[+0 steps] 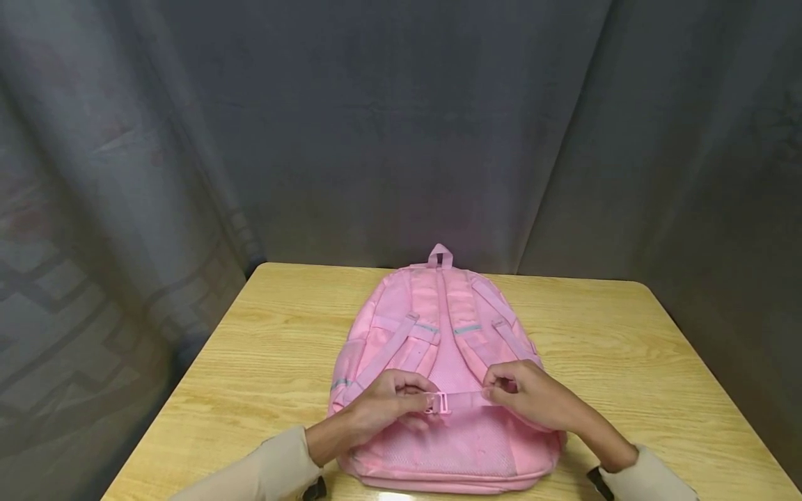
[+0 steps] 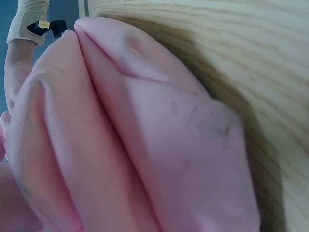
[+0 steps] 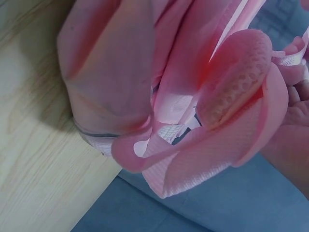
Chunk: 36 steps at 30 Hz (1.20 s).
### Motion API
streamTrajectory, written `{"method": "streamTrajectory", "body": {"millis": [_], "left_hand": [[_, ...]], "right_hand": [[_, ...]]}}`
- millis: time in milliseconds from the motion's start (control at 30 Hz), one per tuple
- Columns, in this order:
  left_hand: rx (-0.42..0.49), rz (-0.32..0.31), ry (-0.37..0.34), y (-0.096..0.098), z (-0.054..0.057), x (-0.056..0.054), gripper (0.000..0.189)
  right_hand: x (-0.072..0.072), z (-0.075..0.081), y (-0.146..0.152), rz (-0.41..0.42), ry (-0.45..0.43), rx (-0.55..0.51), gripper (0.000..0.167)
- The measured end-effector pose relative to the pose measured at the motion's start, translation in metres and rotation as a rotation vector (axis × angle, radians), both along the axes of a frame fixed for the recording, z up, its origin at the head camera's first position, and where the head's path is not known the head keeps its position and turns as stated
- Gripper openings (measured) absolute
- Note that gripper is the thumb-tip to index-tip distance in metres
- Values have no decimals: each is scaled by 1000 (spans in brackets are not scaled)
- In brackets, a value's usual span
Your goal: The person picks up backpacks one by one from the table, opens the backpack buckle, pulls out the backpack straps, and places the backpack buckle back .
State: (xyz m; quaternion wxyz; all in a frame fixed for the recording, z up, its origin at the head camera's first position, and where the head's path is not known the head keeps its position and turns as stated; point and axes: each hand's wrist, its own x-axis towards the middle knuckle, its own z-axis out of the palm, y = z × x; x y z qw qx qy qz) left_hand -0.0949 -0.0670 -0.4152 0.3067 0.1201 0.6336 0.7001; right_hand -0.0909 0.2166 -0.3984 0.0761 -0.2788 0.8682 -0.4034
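A pink backpack (image 1: pixel 454 445) lies with its shoulder straps facing up. Across its lower back runs a pink webbing strap (image 1: pixel 466 400) with a plastic buckle (image 1: pixel 444 403). My left hand (image 1: pixel 390 403) pinches the strap at the buckle's left side, between thumb and fingers. To the right of the buckle, my right hand (image 1: pixel 535 395) pinches the same strap, which stretches between both hands. Pink side fabric (image 2: pixel 159 130) of the bag fills most of the left wrist view. In the right wrist view, my right hand (image 3: pixel 297 116) shows only partly, beside a padded strap (image 3: pixel 236 77).
The backpack rests on a light wood-grain table (image 1: pixel 263 334), whose far edge lies just behind the bag's top handle (image 1: pixel 441 252). Dark grey curtains (image 1: pixel 388 139) hang behind the table and along both sides.
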Motion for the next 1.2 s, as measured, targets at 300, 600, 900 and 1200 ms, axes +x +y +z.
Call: {"method": "streamTrajectory", "body": {"millis": [300, 600, 900, 1200], "left_hand": [[28, -1, 12, 2, 0, -4, 27], [130, 28, -64, 6, -1, -13, 14], [36, 91, 71, 12, -6, -19, 15], [-436, 119, 758, 12, -8, -19, 7]], "right_hand": [[1, -1, -1, -42, 25, -16, 13], [-4, -9, -1, -86, 74, 31, 14], [-6, -9, -12, -129, 119, 64, 16], [-7, -11, -24, -169, 190, 152, 21]]}}
